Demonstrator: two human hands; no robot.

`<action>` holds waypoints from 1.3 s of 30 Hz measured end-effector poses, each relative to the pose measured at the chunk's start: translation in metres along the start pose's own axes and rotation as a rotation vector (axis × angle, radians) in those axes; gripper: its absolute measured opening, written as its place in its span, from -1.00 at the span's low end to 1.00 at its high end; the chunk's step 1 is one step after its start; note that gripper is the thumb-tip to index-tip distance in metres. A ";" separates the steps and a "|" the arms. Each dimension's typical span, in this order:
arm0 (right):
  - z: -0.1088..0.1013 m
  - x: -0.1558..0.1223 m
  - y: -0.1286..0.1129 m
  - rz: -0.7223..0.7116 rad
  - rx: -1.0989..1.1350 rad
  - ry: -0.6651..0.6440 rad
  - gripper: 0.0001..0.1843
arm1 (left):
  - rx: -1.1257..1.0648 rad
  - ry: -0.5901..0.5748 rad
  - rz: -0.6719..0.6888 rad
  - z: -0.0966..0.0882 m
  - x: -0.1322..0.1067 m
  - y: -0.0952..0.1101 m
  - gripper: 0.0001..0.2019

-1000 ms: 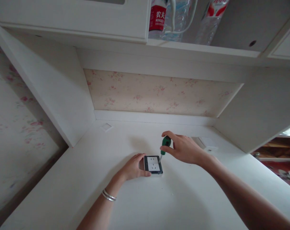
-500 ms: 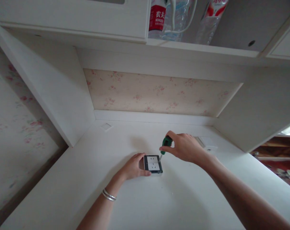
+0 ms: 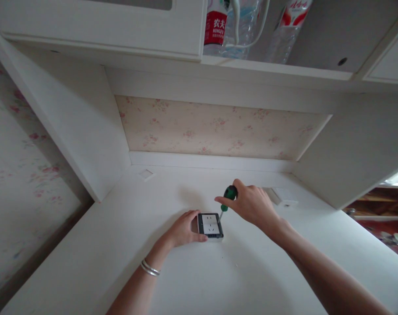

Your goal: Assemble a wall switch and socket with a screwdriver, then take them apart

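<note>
A wall socket point(image 3: 210, 224) with a white face and a dark frame, set on a white box, lies face up on the white desktop. My left hand point(image 3: 187, 229) grips its left side, the thumb at the near edge and the fingers at the far edge. In my right hand point(image 3: 249, 200) is a screwdriver point(image 3: 230, 192) with a green and black handle, held tilted. Its thin shaft reaches down to the right edge of the socket's frame. The tip itself is too small to make out.
Behind the socket stand a white block point(image 3: 283, 196) and a square cover point(image 3: 146, 174) on the desktop point(image 3: 172, 280). Side panels point(image 3: 74, 113) rise left and right. Overhead, a shelf holds a red-labelled bottle point(image 3: 215, 26) and another bottle point(image 3: 289, 30).
My right hand has turned slightly around the screwdriver handle, and its thumb now stretches out further to the left. The left hand and the socket stay in place.
</note>
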State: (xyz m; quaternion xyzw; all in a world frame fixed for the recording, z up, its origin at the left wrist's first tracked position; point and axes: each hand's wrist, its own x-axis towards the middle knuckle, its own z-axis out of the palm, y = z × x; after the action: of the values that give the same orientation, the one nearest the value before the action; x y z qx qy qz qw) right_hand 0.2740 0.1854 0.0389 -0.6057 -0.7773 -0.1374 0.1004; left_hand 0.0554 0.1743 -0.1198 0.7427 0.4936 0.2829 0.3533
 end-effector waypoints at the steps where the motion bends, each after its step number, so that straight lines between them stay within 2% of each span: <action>1: 0.000 0.000 0.000 0.012 -0.002 0.001 -0.36 | 0.004 0.004 -0.002 0.000 0.000 0.000 -0.07; 6: -0.001 -0.001 0.001 0.003 0.030 -0.025 -0.38 | -0.001 0.013 0.001 0.001 0.000 0.001 -0.08; 11: 0.000 0.002 0.007 -0.142 0.280 -0.057 -0.60 | 0.003 0.006 -0.019 0.001 0.000 -0.001 -0.05; 16: -0.001 0.002 0.013 -0.293 0.464 -0.106 -0.66 | 0.002 0.001 -0.014 0.001 0.001 -0.003 -0.05; 20: -0.002 0.001 0.017 -0.320 0.595 -0.158 -0.71 | -0.003 0.002 -0.003 0.001 0.001 -0.003 -0.06; 25: -0.003 0.001 0.015 -0.279 0.509 -0.123 -0.66 | 0.000 0.002 0.000 0.001 0.001 -0.001 -0.07; 31: 0.003 0.004 0.014 -0.215 0.354 0.029 -0.59 | 0.015 0.008 -0.004 0.002 0.000 -0.003 -0.06; 34: 0.001 0.003 0.015 -0.202 0.399 -0.044 -0.59 | 0.020 0.012 -0.008 0.003 0.000 -0.004 -0.05; 39: -0.008 0.000 0.014 -0.318 0.573 -0.214 -0.64 | 0.016 0.004 0.001 0.003 0.001 -0.004 -0.05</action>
State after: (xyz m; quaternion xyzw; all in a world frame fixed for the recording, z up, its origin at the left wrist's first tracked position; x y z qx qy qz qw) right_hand 0.2878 0.1857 0.0480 -0.4352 -0.8751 0.1366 0.1618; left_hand 0.0552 0.1757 -0.1248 0.7453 0.4962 0.2802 0.3461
